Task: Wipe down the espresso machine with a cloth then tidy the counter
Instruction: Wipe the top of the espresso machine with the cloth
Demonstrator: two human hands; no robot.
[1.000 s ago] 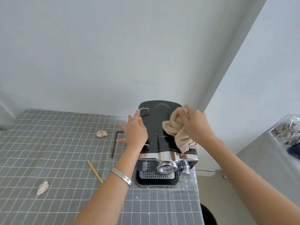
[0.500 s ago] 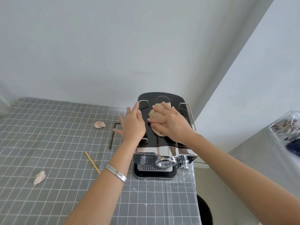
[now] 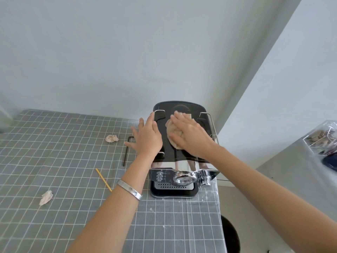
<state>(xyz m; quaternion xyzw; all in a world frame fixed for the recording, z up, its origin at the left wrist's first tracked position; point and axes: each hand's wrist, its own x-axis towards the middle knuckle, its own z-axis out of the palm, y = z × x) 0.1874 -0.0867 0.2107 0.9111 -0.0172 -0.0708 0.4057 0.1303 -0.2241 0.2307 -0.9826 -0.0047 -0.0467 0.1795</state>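
Note:
A black and chrome espresso machine (image 3: 182, 110) stands at the right end of the counter, against the wall. My right hand (image 3: 191, 136) lies flat on its glossy black top, pressing a beige cloth (image 3: 172, 130) under the palm and fingers. My left hand (image 3: 146, 136) rests with spread fingers on the machine's left top edge, holding nothing; a silver bangle is on that wrist. The chrome portafilter and drip tray show at the machine's front.
The counter wears a grey checked cloth (image 3: 54, 161). On it lie two crumpled paper scraps (image 3: 111, 138) (image 3: 45, 197), a dark L-shaped hex key (image 3: 125, 152) and a thin yellow stick (image 3: 103, 179). A dark bin (image 3: 230, 234) sits below the counter's right edge.
My right hand has swept the cloth from the machine's right front across to the middle of the top and flattened onto it. My left hand has stayed on the left edge.

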